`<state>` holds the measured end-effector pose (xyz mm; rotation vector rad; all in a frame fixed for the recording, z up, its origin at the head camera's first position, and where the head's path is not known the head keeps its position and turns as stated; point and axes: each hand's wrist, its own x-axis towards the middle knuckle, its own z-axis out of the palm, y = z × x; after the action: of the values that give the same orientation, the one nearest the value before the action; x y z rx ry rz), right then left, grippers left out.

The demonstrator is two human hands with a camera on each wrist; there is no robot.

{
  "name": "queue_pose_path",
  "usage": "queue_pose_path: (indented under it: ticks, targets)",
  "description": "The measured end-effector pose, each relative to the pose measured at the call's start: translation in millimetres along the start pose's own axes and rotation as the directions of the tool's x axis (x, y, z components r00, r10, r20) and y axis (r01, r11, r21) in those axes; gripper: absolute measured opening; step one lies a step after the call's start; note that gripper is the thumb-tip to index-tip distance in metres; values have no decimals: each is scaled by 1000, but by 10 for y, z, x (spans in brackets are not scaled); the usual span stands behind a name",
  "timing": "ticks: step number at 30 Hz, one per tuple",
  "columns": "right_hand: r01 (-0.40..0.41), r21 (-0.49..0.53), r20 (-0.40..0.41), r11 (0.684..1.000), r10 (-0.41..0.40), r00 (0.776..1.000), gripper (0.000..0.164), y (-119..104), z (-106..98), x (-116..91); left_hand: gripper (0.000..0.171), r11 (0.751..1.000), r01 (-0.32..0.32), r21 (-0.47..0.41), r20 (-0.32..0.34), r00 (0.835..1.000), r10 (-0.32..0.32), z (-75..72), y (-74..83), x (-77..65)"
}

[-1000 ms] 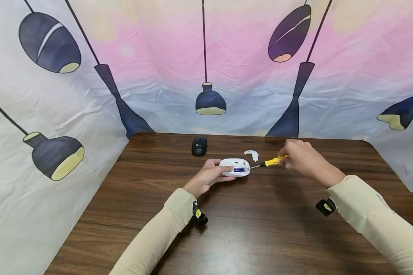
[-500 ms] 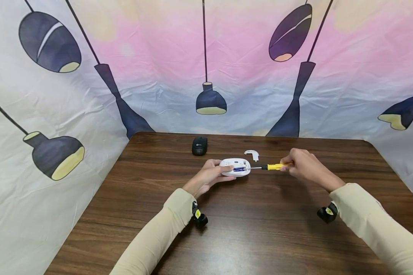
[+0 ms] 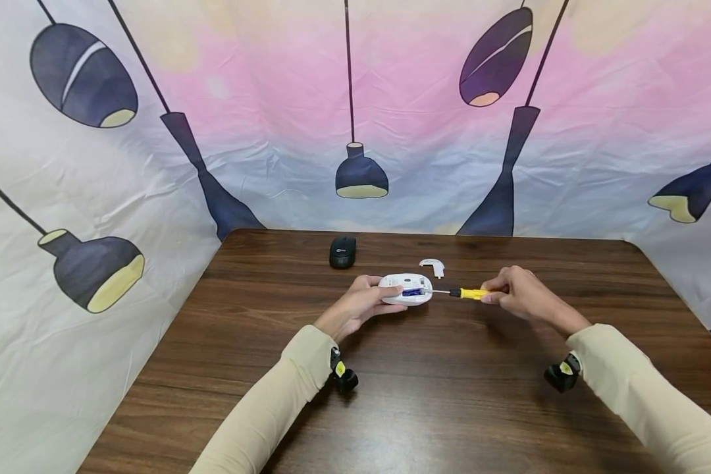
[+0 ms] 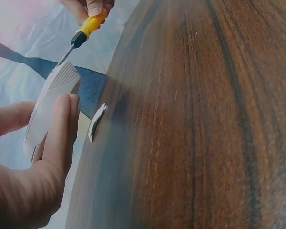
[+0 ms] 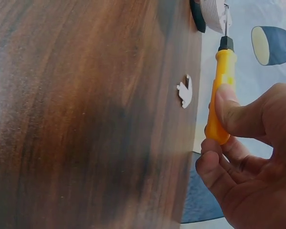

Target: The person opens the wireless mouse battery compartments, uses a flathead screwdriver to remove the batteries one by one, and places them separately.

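Note:
My left hand (image 3: 358, 302) grips a white computer mouse (image 3: 394, 282) with its underside facing up, thumb across the top and fingers beneath. A blue battery (image 3: 411, 292) shows in its uncovered compartment. From the right, my right hand (image 3: 524, 292) pinches the yellow handle of a screwdriver (image 3: 473, 294) between thumb and fingers. The screwdriver lies nearly level, its metal shaft reaching over the mouse's right end to the compartment beside the battery. In the left wrist view the mouse (image 4: 50, 102) is seen edge-on, and its compartment is hidden there.
A loose white battery cover (image 3: 434, 266) lies on the wooden table (image 3: 426, 395) just behind the mouse. Farther back on the left sits a black mouse (image 3: 342, 253). A printed cloth (image 3: 272, 99) hangs behind the table.
My right hand has come lower and nearer, and the screwdriver has gone from a slant to almost level, its tip staying at the mouse. The left hand and mouse have hardly moved.

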<state>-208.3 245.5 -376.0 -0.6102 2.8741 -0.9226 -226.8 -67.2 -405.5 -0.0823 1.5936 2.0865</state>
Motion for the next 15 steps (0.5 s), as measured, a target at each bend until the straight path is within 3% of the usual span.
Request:
queue_pose_path:
  ticks: [7,15]
  targets:
    - [-10,81,10,997,10,1000,21,75,57,-5,44,1000,12,-1,2,1000,-12,4,4,6]
    - [33,132,-3,991,-33,999,18,117,100,-16,43,1000,14,-2,37,999,-14,-13,4,-5]
